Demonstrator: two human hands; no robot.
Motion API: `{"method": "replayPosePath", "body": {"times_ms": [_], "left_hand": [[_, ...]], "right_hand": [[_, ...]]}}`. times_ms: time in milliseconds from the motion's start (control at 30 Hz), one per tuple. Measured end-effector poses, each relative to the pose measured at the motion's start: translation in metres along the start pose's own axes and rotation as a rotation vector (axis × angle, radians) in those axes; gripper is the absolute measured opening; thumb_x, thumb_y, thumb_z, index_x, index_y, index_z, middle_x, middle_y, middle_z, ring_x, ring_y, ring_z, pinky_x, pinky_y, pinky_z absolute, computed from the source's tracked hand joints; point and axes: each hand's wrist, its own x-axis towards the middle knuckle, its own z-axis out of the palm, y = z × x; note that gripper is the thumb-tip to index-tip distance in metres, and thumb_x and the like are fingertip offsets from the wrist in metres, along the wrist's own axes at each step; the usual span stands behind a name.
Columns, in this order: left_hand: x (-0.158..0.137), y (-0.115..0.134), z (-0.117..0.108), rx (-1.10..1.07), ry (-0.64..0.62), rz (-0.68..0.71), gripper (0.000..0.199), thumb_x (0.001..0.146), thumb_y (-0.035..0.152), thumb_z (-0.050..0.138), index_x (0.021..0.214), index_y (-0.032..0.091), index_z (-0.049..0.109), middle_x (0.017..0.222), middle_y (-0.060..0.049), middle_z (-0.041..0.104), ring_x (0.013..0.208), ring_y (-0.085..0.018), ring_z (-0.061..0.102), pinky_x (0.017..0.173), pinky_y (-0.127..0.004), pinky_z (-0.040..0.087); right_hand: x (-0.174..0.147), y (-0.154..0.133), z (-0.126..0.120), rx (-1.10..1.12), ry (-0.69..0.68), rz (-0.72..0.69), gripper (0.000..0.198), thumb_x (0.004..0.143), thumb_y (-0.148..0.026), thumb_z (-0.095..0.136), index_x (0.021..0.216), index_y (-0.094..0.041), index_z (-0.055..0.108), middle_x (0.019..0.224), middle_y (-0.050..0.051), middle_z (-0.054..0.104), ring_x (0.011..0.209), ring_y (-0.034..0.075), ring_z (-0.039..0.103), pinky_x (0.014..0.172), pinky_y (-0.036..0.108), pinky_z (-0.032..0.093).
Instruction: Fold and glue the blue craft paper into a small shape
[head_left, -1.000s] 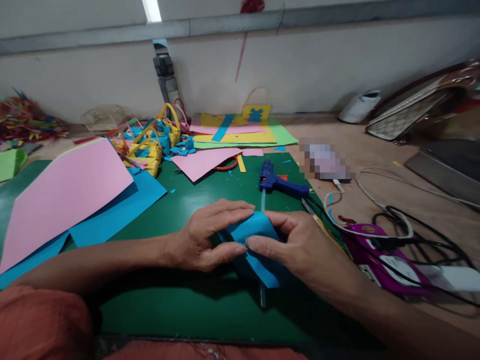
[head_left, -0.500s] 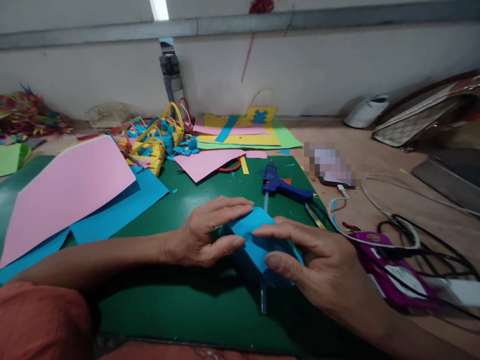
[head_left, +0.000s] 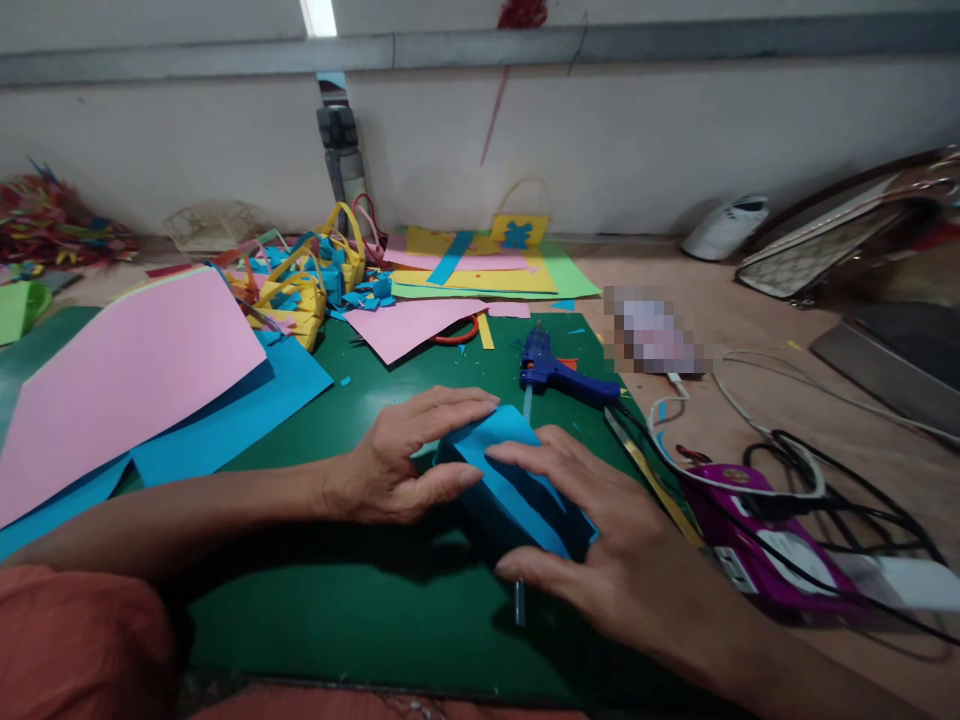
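Observation:
Between my hands is a folded piece of blue paper (head_left: 504,462), shaped like a small box or pouch, tilted above the green mat (head_left: 337,600). My left hand (head_left: 409,458) grips its left side, thumb in front and fingers along the far edge. My right hand (head_left: 607,520) holds the right side, with the index finger on top and the thumb at the near lower edge. Below the paper a clear glue stick (head_left: 520,603) lies on the mat. Just beyond it rests a blue glue gun (head_left: 566,377).
Pink sheets (head_left: 142,370) over blue sheets (head_left: 240,410) lie at left. Small paper baskets (head_left: 300,305) stand behind. To the right are a cutter knife (head_left: 652,480), a purple power strip (head_left: 765,550), tangled cables (head_left: 862,500) and a phone (head_left: 660,335).
My right thumb has moved from the paper's top face down to its near lower edge. The paper has turned slightly in my hands; my left hand stays about where it was.

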Motion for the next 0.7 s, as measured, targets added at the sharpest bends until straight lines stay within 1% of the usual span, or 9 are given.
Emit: {"method": "replayPosePath", "body": {"times_ms": [100,200,300,400,533,633,700], "left_hand": [[-0.0006,-0.0017,0.0001,-0.001,-0.009,-0.001,0.048,0.084,0.029,0.056,0.127,0.01,0.048,0.118,-0.021,0.059,0.113,-0.024,0.054,0.095,-0.041,0.045],[-0.0007,-0.0024,0.0,-0.01,-0.034,0.003,0.047,0.085,0.029,0.054,0.127,0.012,0.048,0.118,-0.02,0.059,0.111,-0.023,0.055,0.093,-0.041,0.045],[-0.0003,-0.0018,-0.0002,-0.013,-0.067,0.011,0.046,0.086,0.028,0.053,0.128,0.01,0.047,0.117,-0.02,0.06,0.112,-0.023,0.055,0.094,-0.04,0.045],[-0.0003,-0.0007,-0.0006,-0.032,-0.104,0.006,0.046,0.087,0.025,0.05,0.13,0.01,0.044,0.119,-0.02,0.059,0.114,-0.023,0.053,0.097,-0.04,0.043],[-0.0015,0.0015,-0.0014,-0.078,-0.16,-0.038,0.048,0.089,0.022,0.046,0.135,0.015,0.038,0.127,-0.017,0.054,0.121,-0.022,0.048,0.101,-0.04,0.04],[-0.0023,0.0042,-0.002,-0.13,-0.22,-0.059,0.052,0.088,0.02,0.045,0.139,0.016,0.032,0.133,-0.016,0.048,0.126,-0.022,0.043,0.105,-0.04,0.036],[-0.0024,0.0063,-0.002,-0.186,-0.255,-0.081,0.056,0.088,0.019,0.045,0.141,0.016,0.027,0.137,-0.016,0.044,0.128,-0.022,0.04,0.106,-0.038,0.034]], "right_hand": [[0.002,-0.0015,-0.0016,0.018,0.042,-0.031,0.05,0.068,-0.033,0.072,0.113,-0.024,0.053,0.11,0.007,0.065,0.111,0.026,0.057,0.087,0.038,0.052],[0.0049,-0.0033,-0.0024,0.065,0.107,-0.055,0.028,0.077,-0.027,0.064,0.104,-0.022,0.056,0.099,0.005,0.067,0.093,0.019,0.064,0.077,0.028,0.054],[0.0066,-0.0038,0.0001,0.089,0.19,-0.078,0.014,0.082,-0.022,0.057,0.096,-0.02,0.057,0.086,0.003,0.068,0.079,0.015,0.065,0.068,0.024,0.052],[0.0065,-0.0033,0.0035,0.115,0.216,-0.096,0.013,0.083,-0.02,0.056,0.095,-0.02,0.058,0.083,0.003,0.067,0.078,0.015,0.065,0.069,0.025,0.052],[0.0061,-0.0029,0.0055,0.177,0.195,-0.084,0.016,0.082,-0.018,0.057,0.097,-0.021,0.061,0.085,0.003,0.065,0.081,0.016,0.063,0.072,0.027,0.052],[0.0074,-0.0028,0.0061,0.226,0.167,-0.075,0.014,0.082,-0.016,0.055,0.093,-0.022,0.063,0.083,0.003,0.062,0.079,0.015,0.061,0.067,0.027,0.051],[0.0087,-0.0025,0.0068,0.246,0.166,-0.074,0.011,0.082,-0.015,0.055,0.087,-0.022,0.062,0.082,0.003,0.06,0.078,0.015,0.06,0.066,0.027,0.05]]}}
